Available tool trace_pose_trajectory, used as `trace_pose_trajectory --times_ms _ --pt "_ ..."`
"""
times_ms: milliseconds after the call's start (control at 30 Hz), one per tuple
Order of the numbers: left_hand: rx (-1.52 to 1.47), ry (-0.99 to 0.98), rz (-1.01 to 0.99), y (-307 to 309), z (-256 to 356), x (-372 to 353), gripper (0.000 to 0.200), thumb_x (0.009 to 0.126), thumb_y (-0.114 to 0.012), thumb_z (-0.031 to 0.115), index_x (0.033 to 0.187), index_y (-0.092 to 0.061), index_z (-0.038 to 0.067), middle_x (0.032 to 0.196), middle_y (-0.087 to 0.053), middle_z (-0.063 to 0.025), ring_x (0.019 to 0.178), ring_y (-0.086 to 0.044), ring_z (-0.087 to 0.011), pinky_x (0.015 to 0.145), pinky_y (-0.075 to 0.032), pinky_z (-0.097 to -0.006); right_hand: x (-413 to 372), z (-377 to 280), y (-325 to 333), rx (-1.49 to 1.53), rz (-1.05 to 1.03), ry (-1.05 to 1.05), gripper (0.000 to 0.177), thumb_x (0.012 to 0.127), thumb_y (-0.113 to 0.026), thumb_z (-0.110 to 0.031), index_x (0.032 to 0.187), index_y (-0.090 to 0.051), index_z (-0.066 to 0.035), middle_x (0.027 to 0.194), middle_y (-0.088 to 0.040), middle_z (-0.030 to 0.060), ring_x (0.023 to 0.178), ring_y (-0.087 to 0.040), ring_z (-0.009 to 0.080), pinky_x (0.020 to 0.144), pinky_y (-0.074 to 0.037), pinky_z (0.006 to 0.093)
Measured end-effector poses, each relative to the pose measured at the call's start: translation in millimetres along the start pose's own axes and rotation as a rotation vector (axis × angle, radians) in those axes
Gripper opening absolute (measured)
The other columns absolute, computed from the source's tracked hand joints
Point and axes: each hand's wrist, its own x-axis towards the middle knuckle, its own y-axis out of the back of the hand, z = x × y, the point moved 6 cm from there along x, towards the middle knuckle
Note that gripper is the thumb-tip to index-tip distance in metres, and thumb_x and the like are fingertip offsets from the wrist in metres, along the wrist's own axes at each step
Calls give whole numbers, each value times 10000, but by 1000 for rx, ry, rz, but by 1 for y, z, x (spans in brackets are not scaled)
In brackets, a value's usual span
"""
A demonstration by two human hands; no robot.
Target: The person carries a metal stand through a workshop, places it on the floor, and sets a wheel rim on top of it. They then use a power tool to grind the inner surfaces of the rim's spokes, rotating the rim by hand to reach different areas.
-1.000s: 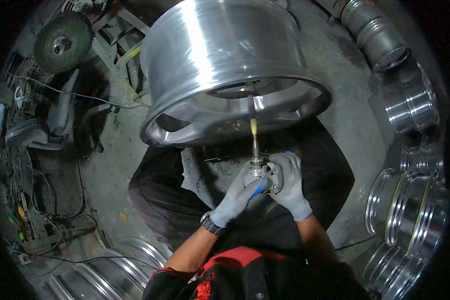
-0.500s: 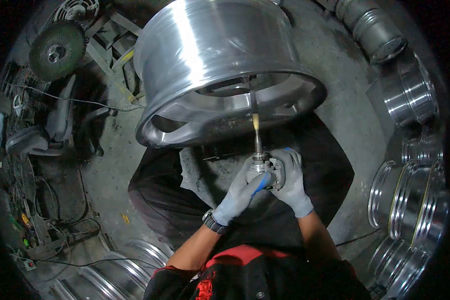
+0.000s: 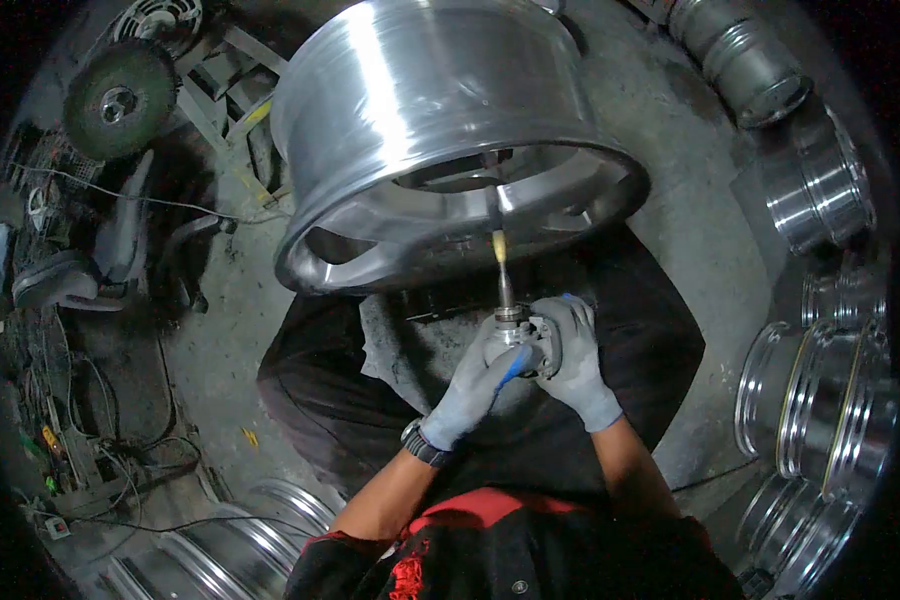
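A large, shiny alloy wheel rim (image 3: 450, 85) lies on its side in front of me, its spoked face tilted down toward my lap. Gloved in grey with blue patches, my left hand (image 3: 473, 385) wraps round the left of a metal die grinder (image 3: 510, 322). My right hand (image 3: 576, 365), in a matching glove, grips the same tool from the right. A long thin shaft (image 3: 500, 250) with a yellow section runs from the tool up into the opening of the rim's face. The shaft's far tip is hard to make out against the spokes.
Several polished rims (image 3: 820, 400) are stacked along the right side, and more rims (image 3: 240, 540) lie at lower left. A round dark disc (image 3: 120, 105), a metal frame (image 3: 235, 110) and a worn seat (image 3: 80, 275) stand at left. Cables (image 3: 170, 520) cross the floor there.
Both hands and the grinder have shifted slightly left, carrying the shaft left inside the rim's opening. The grip stays the same, and the wheel rim holds its place.
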Motion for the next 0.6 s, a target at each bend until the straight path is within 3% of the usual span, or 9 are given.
trace_pose_trajectory --times_ms 67,267,400,467,600 --pt "-116 3 -3 0 3 -5 530 1024 -628 244 1451 -422 6 1269 -594 -63 1168 -544 -125 1049 -431 -304 1 -1 -4 36 -5 -21 586 732 -810 -226 1245 -570 -77 1248 -599 127 1196 -536 360 1093 -358 523" --pt "-6 13 -62 -2 -6 4 540 1029 -619 233 1464 -396 4 1272 -589 -58 1168 -547 -123 1056 -424 -299 -2 1 5 76 56 -69 571 742 -794 -233 1242 -572 -71 1250 -601 129 1197 -539 356 1098 -358 521" --pt "-53 6 -12 1 -6 0 518 1033 -611 228 1454 -407 7 1259 -594 -53 1162 -551 -120 1043 -432 -297 2 0 1 79 15 -84 574 738 -794 -226 1246 -572 -76 1253 -607 127 1206 -538 353 1105 -356 521" --pt "-81 0 -5 2 -1 -6 502 1034 -608 229 1444 -417 9 1247 -597 -48 1153 -555 -118 1031 -438 -293 1 -3 -4 44 3 12 571 740 -789 -219 1249 -573 -79 1252 -611 124 1206 -539 355 1109 -355 521" --pt "-124 4 -11 0 -8 -3 482 1034 -606 224 1429 -428 14 1234 -601 -43 1140 -559 -114 1020 -442 -289 1 -1 0 88 16 -39 565 739 -794 -224 1241 -580 -81 1248 -615 119 1200 -544 354 1104 -355 522"
